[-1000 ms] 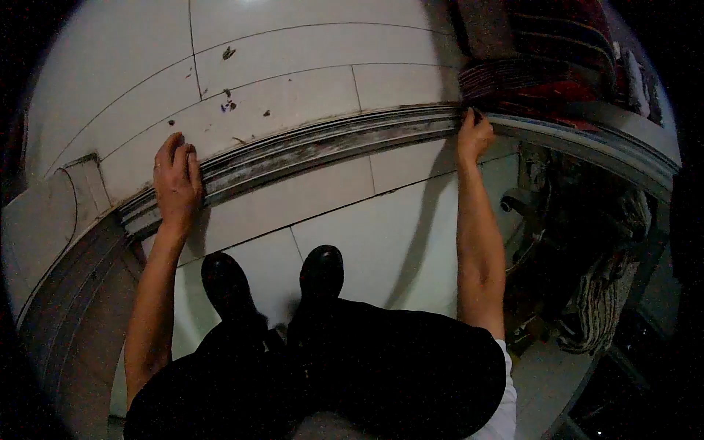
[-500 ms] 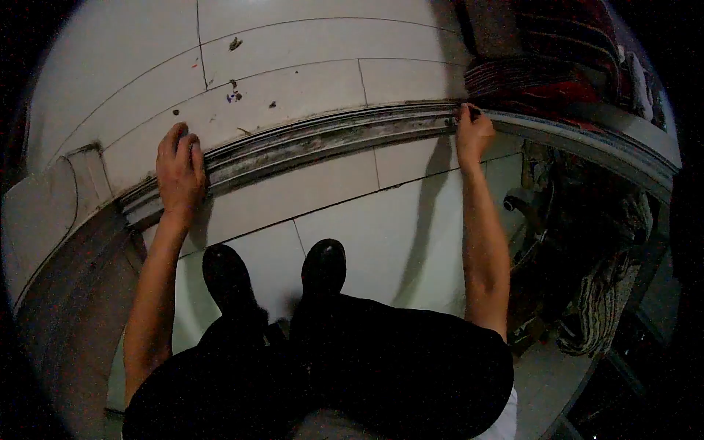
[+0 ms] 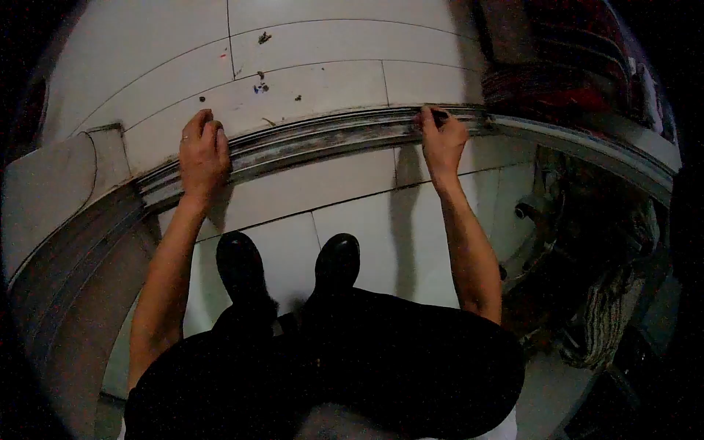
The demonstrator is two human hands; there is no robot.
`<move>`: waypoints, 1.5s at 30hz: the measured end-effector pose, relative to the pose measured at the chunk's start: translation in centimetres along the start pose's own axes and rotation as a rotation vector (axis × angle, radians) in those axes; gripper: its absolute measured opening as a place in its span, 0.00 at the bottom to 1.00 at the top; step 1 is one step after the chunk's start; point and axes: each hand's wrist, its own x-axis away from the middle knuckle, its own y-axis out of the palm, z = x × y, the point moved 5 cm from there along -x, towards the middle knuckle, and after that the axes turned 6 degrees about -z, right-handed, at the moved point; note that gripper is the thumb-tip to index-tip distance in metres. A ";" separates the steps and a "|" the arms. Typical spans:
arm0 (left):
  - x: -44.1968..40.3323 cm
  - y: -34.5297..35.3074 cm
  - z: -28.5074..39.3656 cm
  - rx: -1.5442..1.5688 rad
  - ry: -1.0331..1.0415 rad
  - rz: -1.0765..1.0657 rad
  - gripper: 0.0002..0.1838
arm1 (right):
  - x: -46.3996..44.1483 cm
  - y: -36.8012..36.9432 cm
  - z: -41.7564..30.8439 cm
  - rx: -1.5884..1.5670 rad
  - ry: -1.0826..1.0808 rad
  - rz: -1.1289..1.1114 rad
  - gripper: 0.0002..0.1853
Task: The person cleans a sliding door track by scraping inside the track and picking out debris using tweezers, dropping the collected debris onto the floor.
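Observation:
A long grey metal sliding-door track (image 3: 315,141), with parallel grooves and dark dirt in them, runs across the floor in front of me. My left hand (image 3: 204,155) is over its left part, fingers bent and drawn together beyond the far edge; what they hold, if anything, is hidden. Farther along to the right, my right hand (image 3: 444,143) is above the track with thumb and fingertips pinched. Something small and dark shows at those fingertips, too blurred to name.
Bits of debris (image 3: 261,86) lie on the pale floor tiles beyond the track. My black shoes (image 3: 338,260) stand on the near side. Dark red striped fabric (image 3: 543,84) is at the upper right, and a striped cloth (image 3: 609,315) lies at the lower right.
My right hand has moved left along the track, away from the joint at its right end. The left hand stays at about the same place on the track. The view has shifted slightly.

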 end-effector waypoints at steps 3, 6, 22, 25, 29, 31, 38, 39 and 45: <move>-0.2 -0.1 0.0 0.023 0.012 0.003 0.09 | 0.7 -0.2 -1.9 -0.061 0.007 -0.030 0.15; -0.2 -0.3 0.0 0.010 0.031 0.031 0.09 | 0.7 -2.5 -1.2 -0.229 0.030 0.040 0.15; -0.6 -0.5 0.7 -0.091 -0.009 -0.044 0.11 | -3.5 -7.7 14.9 -0.737 0.305 0.219 0.11; -0.6 -0.5 0.6 -0.077 -0.014 -0.068 0.11 | -4.6 -7.3 15.5 -0.778 0.273 0.251 0.12; -0.6 -0.7 0.8 -0.052 0.006 -0.027 0.09 | -5.7 -7.1 15.0 -0.700 0.231 0.202 0.12; -0.7 -0.9 0.8 -0.044 0.014 -0.019 0.09 | -6.0 -7.0 14.8 -0.662 0.232 0.203 0.12; -0.7 -1.0 1.0 -0.056 0.004 -0.018 0.08 | -6.3 -6.8 13.6 -0.534 0.194 0.199 0.13; -0.7 -1.0 1.1 -0.055 0.000 -0.025 0.08 | -6.2 -6.7 13.4 -0.507 0.182 0.198 0.13; -0.9 -1.0 1.0 -0.022 -0.038 -0.057 0.07 | -6.0 -5.7 11.8 -0.296 0.157 0.122 0.12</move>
